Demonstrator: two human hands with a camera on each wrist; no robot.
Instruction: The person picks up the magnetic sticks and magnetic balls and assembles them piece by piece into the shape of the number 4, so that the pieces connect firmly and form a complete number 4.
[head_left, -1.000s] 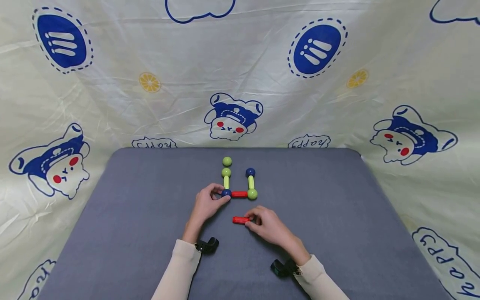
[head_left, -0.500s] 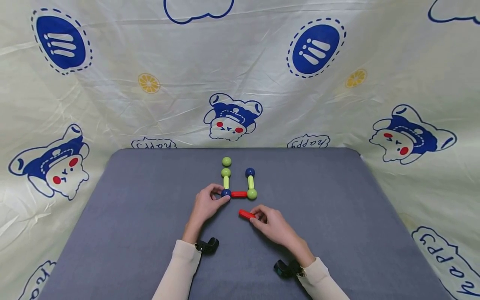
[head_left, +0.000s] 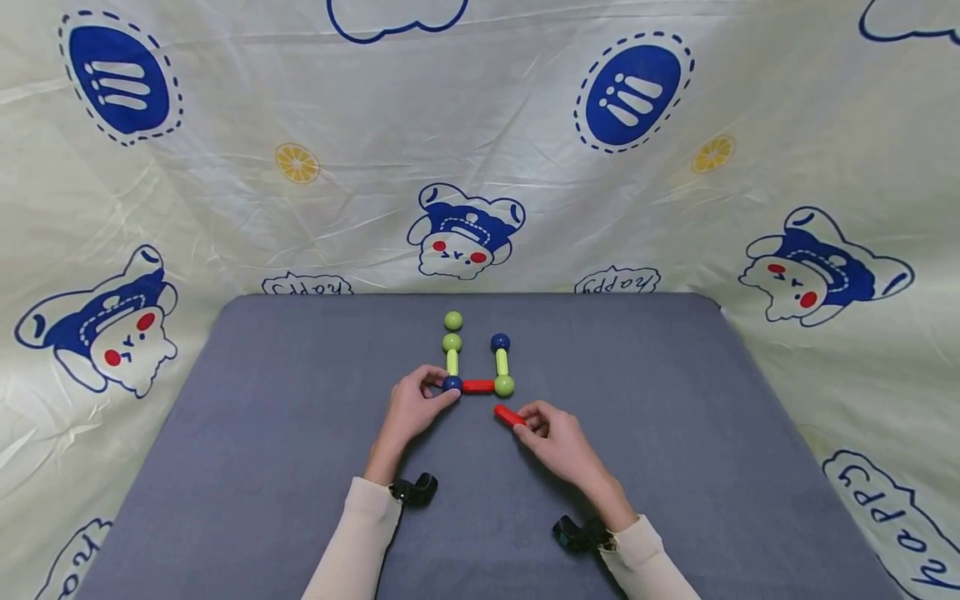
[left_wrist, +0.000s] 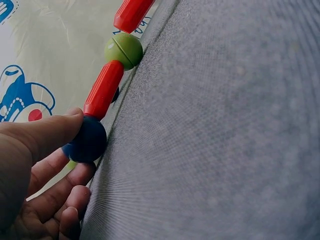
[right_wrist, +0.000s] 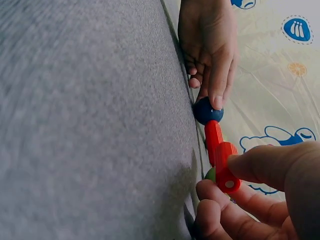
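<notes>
In the head view, my left hand (head_left: pixel 412 408) pinches a dark blue ball (head_left: pixel 452 384) between thumb and fingers. That ball is the left corner of a U-shaped toy build on the table. A red rod (head_left: pixel 478 387) runs from it to a green ball (head_left: pixel 504 386) at the right corner. Light green rods (head_left: pixel 452 362) lead away from both corners, to a green ball (head_left: pixel 452 342) on the left and a blue ball (head_left: pixel 500 342) on the right. My right hand (head_left: pixel 558 437) pinches a second red rod (right_wrist: pixel 227 167), tilted, just nearer me than the right corner; its end shows a metallic disc.
A separate green ball (head_left: pixel 453 320) lies just beyond the left arm of the build. Grey cloth covers the table (head_left: pixel 637 375). Behind and beside it hangs a pale printed curtain (head_left: pixel 360 208). Each wrist wears a black camera (head_left: pixel 573 533).
My right hand has moved right and slightly away from me, and its red rod has turned from level to slanting. My left hand and the build stay put.
</notes>
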